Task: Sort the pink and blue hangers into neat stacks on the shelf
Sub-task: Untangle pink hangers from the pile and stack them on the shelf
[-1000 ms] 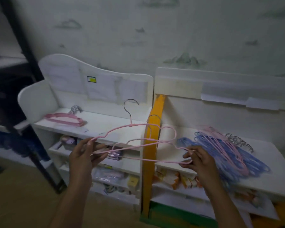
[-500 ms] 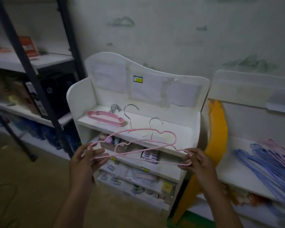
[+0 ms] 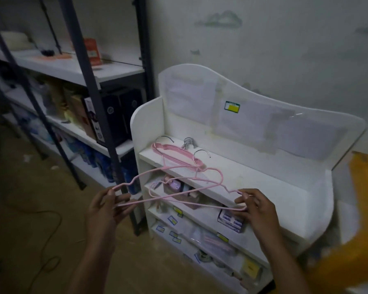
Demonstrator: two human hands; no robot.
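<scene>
Two thin pink wire hangers with metal hooks (image 3: 179, 188) are held in front of the white wooden shelf (image 3: 253, 183), left hand (image 3: 106, 206) and right hand (image 3: 256, 209) pinching their ends. A small pink stack (image 3: 176, 154) already lies on top; these two are not yet added, and no blue hangers are in view.

dark metal rack (image 3: 106, 115) at left: black boxes (image 3: 117, 115), orange box (image 3: 92, 51) on top board | cable (image 3: 49, 228) on brown floor | yellow-green sticker (image 3: 232, 107) | orange-yellow panel (image 3: 363, 209) at right edge
</scene>
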